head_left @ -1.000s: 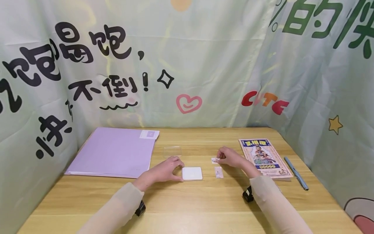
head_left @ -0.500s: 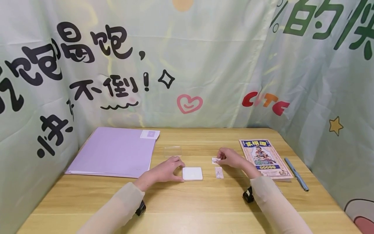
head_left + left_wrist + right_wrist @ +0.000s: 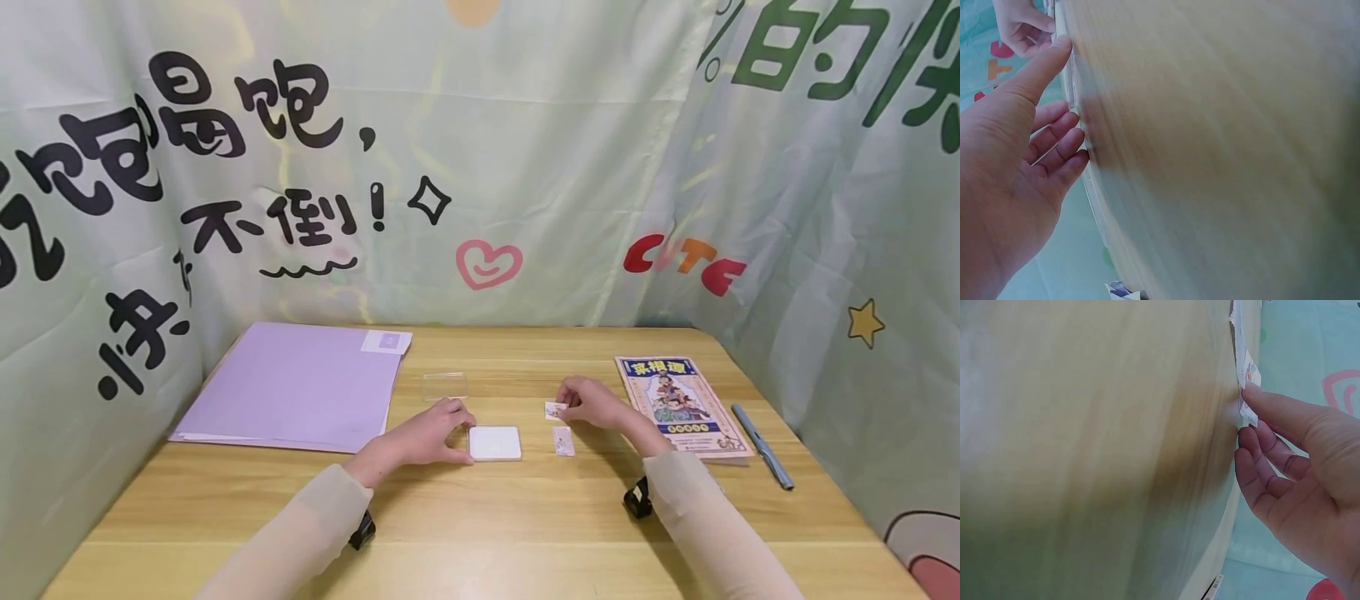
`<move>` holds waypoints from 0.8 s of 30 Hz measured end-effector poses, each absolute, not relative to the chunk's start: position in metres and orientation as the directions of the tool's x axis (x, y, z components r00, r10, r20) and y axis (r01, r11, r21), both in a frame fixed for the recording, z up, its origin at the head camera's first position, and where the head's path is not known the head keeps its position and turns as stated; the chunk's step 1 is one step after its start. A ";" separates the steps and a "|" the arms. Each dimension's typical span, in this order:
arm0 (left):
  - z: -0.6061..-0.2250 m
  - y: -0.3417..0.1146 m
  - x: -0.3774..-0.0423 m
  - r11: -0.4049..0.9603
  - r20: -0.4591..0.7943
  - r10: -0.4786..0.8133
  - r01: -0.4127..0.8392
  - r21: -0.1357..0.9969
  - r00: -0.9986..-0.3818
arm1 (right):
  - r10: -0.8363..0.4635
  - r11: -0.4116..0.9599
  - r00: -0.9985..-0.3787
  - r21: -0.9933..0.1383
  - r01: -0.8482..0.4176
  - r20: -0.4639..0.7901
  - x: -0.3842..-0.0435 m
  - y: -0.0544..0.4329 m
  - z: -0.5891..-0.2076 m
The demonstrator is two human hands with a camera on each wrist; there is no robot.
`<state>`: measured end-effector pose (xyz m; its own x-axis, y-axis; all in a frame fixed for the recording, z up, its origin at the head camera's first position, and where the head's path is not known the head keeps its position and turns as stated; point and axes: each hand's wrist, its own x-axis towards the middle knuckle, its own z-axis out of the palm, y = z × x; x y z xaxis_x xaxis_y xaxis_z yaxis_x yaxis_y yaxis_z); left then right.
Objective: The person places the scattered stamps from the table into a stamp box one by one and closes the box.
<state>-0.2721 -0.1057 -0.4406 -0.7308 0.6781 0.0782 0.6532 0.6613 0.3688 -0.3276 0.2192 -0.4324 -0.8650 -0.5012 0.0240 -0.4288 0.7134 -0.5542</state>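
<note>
Near the table's middle lies a flat white rectangular box (image 3: 495, 443) with rounded corners and a clear edge. My left hand (image 3: 431, 435) grips its left end, thumb at the near corner and fingers at the far one. To the right, my right hand (image 3: 594, 406) pinches a small printed card (image 3: 555, 411) by its right side between thumb and fingers. This card looks tilted in the right wrist view, where the thumb (image 3: 1272, 406) lies on its face. A second small printed card (image 3: 563, 442) lies flat on the table just nearer, beside the white box.
Beyond my left hand lies a clear plastic lid (image 3: 445, 386). A large purple folder (image 3: 300, 387) covers the table's left side. At the right are a colourful booklet (image 3: 682, 408), partly behind my right forearm, and a blue pen (image 3: 762, 446). Printed curtains surround the table (image 3: 480, 533).
</note>
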 end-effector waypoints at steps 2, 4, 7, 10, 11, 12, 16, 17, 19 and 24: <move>-0.440 -0.106 -0.272 0.661 0.079 0.678 0.654 0.368 -0.730 | -0.501 0.712 -0.865 -0.552 -0.434 0.033 -0.328 0.219 -0.433; -0.439 -0.106 -0.271 0.662 0.079 0.678 0.653 0.368 -0.731 | -0.500 0.712 -0.865 -0.550 -0.437 0.041 -0.328 0.219 -0.433; -0.439 -0.106 -0.271 0.662 0.077 0.678 0.652 0.369 -0.731 | -0.491 0.715 -0.870 -0.549 -0.433 0.048 -0.328 0.219 -0.433; -0.439 -0.106 -0.271 0.662 0.075 0.678 0.651 0.371 -0.732 | -0.486 0.716 -0.872 -0.546 -0.435 0.056 -0.327 0.219 -0.433; -0.440 -0.106 -0.271 0.662 0.074 0.678 0.651 0.371 -0.732 | -0.486 0.717 -0.872 -0.545 -0.436 0.059 -0.327 0.219 -0.433; -0.440 -0.106 -0.271 0.663 0.074 0.678 0.651 0.370 -0.732 | -0.487 0.716 -0.871 -0.543 -0.439 0.062 -0.327 0.218 -0.433; -0.441 -0.106 -0.272 0.662 0.073 0.679 0.652 0.369 -0.731 | -0.485 0.715 -0.872 -0.544 -0.439 0.065 -0.327 0.218 -0.432; -0.441 -0.106 -0.273 0.662 0.073 0.679 0.652 0.369 -0.730 | -0.486 0.715 -0.871 -0.543 -0.440 0.067 -0.327 0.218 -0.432; -0.441 -0.105 -0.273 0.661 0.074 0.680 0.653 0.369 -0.730 | -0.485 0.715 -0.872 -0.544 -0.440 0.068 -0.327 0.218 -0.432; -0.442 -0.105 -0.272 0.668 0.071 0.677 0.652 0.360 -0.733 | -0.492 0.705 -0.868 -0.550 -0.447 0.075 -0.327 0.221 -0.431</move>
<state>-0.2724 -0.1052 -0.4420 -0.7326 0.6769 0.0713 0.6519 0.6676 0.3596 -0.3266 0.2208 -0.4314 -0.8676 -0.4916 0.0750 -0.4471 0.7052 -0.5503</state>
